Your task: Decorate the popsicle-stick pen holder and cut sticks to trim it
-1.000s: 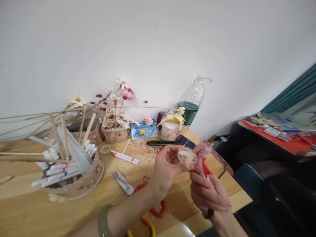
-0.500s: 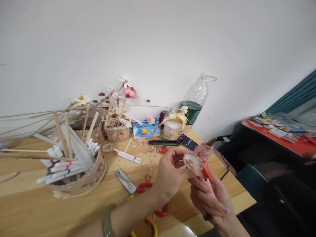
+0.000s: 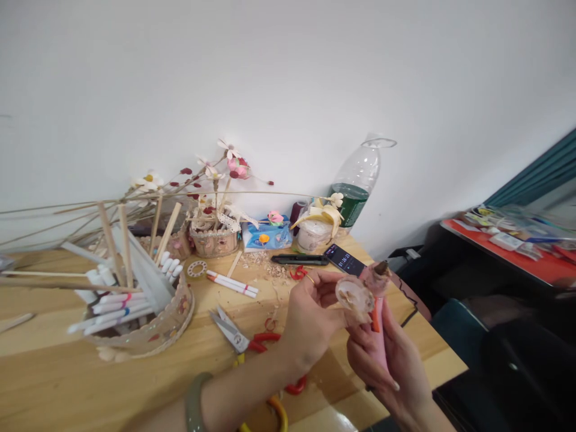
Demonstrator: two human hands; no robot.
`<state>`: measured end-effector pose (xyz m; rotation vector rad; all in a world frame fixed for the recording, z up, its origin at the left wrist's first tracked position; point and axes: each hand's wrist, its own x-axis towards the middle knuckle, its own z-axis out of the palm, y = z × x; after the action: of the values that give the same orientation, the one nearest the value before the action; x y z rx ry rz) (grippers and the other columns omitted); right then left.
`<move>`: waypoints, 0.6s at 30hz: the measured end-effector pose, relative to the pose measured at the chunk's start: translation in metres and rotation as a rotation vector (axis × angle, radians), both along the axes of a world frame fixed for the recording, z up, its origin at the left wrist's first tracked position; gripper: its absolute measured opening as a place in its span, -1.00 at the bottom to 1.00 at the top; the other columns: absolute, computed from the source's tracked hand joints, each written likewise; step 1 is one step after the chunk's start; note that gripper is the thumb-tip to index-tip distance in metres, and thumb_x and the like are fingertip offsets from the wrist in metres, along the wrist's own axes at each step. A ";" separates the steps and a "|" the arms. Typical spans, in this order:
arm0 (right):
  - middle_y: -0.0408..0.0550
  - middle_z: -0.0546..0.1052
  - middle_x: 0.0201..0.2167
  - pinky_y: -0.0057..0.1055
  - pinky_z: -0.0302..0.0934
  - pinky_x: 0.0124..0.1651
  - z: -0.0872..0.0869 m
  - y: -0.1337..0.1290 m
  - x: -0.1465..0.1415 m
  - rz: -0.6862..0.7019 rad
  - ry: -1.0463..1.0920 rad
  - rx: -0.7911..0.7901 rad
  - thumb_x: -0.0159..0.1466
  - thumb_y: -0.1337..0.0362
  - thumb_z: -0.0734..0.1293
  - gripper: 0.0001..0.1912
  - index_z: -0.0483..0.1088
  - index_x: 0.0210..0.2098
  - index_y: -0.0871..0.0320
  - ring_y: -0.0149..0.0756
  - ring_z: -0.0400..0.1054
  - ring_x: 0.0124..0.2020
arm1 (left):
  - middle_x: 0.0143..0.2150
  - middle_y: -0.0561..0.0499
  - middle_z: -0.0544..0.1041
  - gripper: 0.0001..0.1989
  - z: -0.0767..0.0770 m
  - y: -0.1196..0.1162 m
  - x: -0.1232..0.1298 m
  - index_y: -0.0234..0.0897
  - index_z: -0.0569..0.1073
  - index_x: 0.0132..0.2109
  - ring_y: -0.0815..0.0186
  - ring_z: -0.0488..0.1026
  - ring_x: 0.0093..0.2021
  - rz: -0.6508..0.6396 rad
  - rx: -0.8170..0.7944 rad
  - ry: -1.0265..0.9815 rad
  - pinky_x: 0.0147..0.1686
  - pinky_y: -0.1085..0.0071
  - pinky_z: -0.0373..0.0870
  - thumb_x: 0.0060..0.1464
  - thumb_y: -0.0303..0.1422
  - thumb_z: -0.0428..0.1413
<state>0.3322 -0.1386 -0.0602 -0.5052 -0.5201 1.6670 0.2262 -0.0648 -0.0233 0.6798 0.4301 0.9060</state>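
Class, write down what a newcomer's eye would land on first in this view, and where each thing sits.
Probably the pink glue gun in the right hand, beside the pale round piece in the left hand. Next, the red-handled scissors, partly under the left forearm, then the green-labelled bottle by the wall.

Pink tool in right hand

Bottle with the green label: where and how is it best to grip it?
I would hook the ring, coming from the right: it sticks out sideways at the neck of the bottle, while the cup crowds the lower left.
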 end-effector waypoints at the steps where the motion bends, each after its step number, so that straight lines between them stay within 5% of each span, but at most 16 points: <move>1: -0.31 0.13 -0.79 -0.71 -0.17 -0.80 0.000 0.000 0.000 -0.024 -0.015 -0.002 0.28 -0.11 0.15 -0.48 0.31 -0.53 0.21 -0.67 -0.22 -0.86 | -0.37 0.01 0.57 -0.53 0.001 0.000 -0.001 -0.36 0.43 -0.38 0.36 0.50 -0.33 -0.003 0.002 -0.005 -0.21 0.43 0.41 -0.58 -0.68 0.34; 8: -0.29 0.20 -0.69 -0.68 -0.13 -0.79 0.002 -0.001 -0.004 -0.152 -0.073 -0.016 0.27 -0.06 0.19 -0.56 0.27 -0.52 0.17 -0.66 -0.17 -0.84 | -0.34 -0.01 0.58 -0.55 0.002 0.003 -0.004 -0.36 0.44 -0.34 0.33 0.50 -0.28 0.036 0.064 -0.034 -0.18 0.41 0.41 -0.52 -0.64 0.35; 13: -0.28 0.25 -0.67 -0.65 -0.01 -0.75 0.007 0.005 -0.007 -0.450 -0.215 -0.013 0.27 -0.04 0.20 -0.65 0.32 -0.40 0.11 -0.60 -0.03 -0.81 | -0.36 0.01 0.57 -0.53 0.001 0.002 -0.001 -0.36 0.41 -0.36 0.34 0.51 -0.31 0.063 0.032 -0.043 -0.19 0.40 0.41 -0.54 -0.63 0.36; 18: -0.24 0.25 -0.77 -0.61 0.03 -0.71 0.009 0.011 -0.016 -0.608 -0.454 0.006 0.22 -0.14 0.21 -0.57 0.40 -0.32 0.11 -0.53 0.05 -0.79 | -0.40 0.02 0.56 -0.54 0.002 -0.003 0.001 -0.36 0.39 -0.38 0.35 0.50 -0.38 -0.004 -0.046 0.002 -0.26 0.40 0.40 -0.55 -0.60 0.37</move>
<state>0.3160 -0.1279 -0.0514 -0.9422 -0.6214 0.9673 0.2272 -0.0676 -0.0213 0.6395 0.4496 0.8890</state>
